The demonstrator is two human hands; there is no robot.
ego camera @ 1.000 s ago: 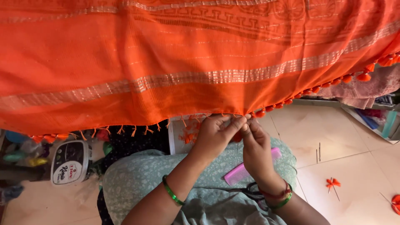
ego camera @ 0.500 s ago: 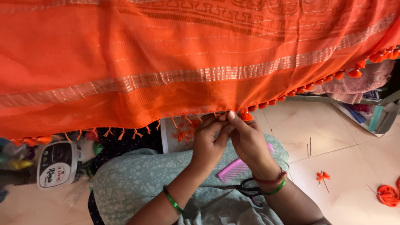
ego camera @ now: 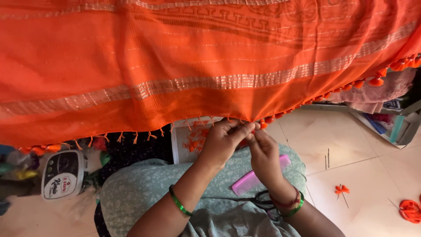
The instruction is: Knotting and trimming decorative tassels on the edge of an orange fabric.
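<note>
My left hand (ego camera: 222,141) and my right hand (ego camera: 263,151) meet at the lower hem of the orange cloth (ego camera: 197,74), which hangs across the whole upper part of the view. The fingers of both hands are drawn together in a narrow pinch on the hem edge, where a small orange tassel (ego camera: 262,124) sits just beside my fingertips; whether I grip the tassel itself or only the thread at the hem, I cannot tell. To the right of my hands the hem carries a row of finished tassels (ego camera: 376,81); to the left, loose thread ends (ego camera: 135,138) hang from it.

On my lap, a pink comb (ego camera: 250,182) lies just below my right hand, and black scissors (ego camera: 258,202) lie near my right wrist. I wear a green bangle (ego camera: 180,204) on the left forearm and red and green bangles (ego camera: 290,205) on the right wrist.

On the tiled floor (ego camera: 351,145) to the right lie a loose orange tassel (ego camera: 341,189), two needles (ego camera: 327,159) and a bundle of orange thread (ego camera: 410,210).
</note>
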